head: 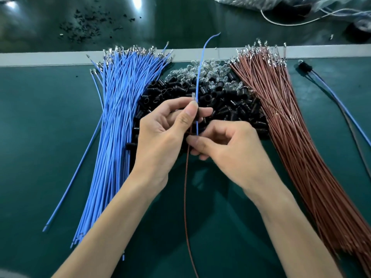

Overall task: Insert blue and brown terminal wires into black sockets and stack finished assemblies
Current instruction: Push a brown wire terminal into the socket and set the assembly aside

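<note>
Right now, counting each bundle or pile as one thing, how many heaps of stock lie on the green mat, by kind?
Blue wire bundle: 1
Brown wire bundle: 1
Black socket pile: 1
Clear bulb pile: 1
Total: 4

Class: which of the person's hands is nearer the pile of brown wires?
Right. The right hand, pinching a blue wire, sits just left of the brown wires; the left hand, holding a socket, is farther left, by the blue pile.
</note>
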### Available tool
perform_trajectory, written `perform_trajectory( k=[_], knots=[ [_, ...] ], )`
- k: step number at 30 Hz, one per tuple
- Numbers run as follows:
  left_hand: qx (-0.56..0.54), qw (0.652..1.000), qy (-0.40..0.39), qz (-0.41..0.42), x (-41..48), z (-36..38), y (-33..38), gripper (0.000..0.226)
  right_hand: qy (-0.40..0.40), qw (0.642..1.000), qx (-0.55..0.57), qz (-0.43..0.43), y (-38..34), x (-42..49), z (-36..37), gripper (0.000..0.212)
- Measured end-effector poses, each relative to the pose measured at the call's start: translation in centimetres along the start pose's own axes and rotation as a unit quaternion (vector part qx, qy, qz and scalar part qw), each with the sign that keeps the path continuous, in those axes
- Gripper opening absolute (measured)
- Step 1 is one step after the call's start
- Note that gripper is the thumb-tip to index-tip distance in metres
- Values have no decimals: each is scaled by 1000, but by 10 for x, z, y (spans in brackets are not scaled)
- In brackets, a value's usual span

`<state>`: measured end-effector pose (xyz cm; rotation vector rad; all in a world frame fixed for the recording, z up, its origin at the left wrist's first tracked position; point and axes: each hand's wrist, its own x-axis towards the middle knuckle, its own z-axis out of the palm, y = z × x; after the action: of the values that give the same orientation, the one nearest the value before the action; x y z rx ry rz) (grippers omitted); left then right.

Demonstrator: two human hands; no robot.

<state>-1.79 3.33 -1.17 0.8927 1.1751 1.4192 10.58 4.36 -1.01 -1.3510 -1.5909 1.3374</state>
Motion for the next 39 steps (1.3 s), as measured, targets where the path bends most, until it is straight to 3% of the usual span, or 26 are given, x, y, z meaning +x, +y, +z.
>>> perform_trajectory(
  k=[2, 5, 6, 8, 12, 14, 19, 21, 23, 25, 27, 30, 31, 33, 36, 39],
  knots=[
    [-34, 999, 17, 6, 4, -4, 5, 19, -67, 993, -100, 11, 3, -11, -1, 22],
    [-75, 996, 37, -13, 9, -11, 9, 18, -200, 952, -227, 38, 4, -31, -1, 24],
    [-82, 996, 37, -25, 10, -12, 9, 19, -194, 954, -226, 43, 3, -32, -1, 31],
    [-89, 995, 27, -48, 8, -10, 7, 20, -111, 981, -150, 43, -1, -29, 1, 40],
    [-78, 995, -7, -65, 5, -6, 4, 20, -36, 998, -46, 23, -4, -17, 9, 20],
    [-92, 994, -4, -60, 7, -8, 6, 19, -64, 996, -66, 21, -1, -18, 7, 25],
    [-138, 989, 35, -47, 15, -18, 10, 17, -233, 951, -193, 64, 3, -28, -8, 32],
    [-134, 989, 31, -53, 15, -16, 8, 17, -193, 965, -169, 55, 1, -26, -7, 35],
    [-118, 991, 15, -62, 12, -12, 5, 18, -102, 990, -85, 44, 0, -20, -3, 28],
    [-113, 991, 7, -66, 12, -9, 3, 19, -74, 996, -38, 43, -1, -16, 0, 25],
    [-126, 990, 14, -65, 13, -10, 4, 20, -137, 986, -79, 43, -2, -19, -1, 26],
    [-139, 988, 27, -60, 16, -15, 6, 20, -268, 945, -181, 51, -2, -28, -2, 33],
    [-139, 988, 26, -59, 16, -15, 7, 19, -270, 944, -185, 50, -2, -29, -1, 37],
    [-134, 989, 17, -61, 14, -13, 6, 20, -181, 973, -134, 44, -2, -26, 2, 39],
    [-110, 992, 3, -65, 11, -10, 4, 20, -53, 998, -8, 35, -2, -18, 7, 18],
    [-121, 991, 7, -63, 12, -10, 4, 18, -98, 993, -33, 53, 2, -19, 9, 20]
  ],
)
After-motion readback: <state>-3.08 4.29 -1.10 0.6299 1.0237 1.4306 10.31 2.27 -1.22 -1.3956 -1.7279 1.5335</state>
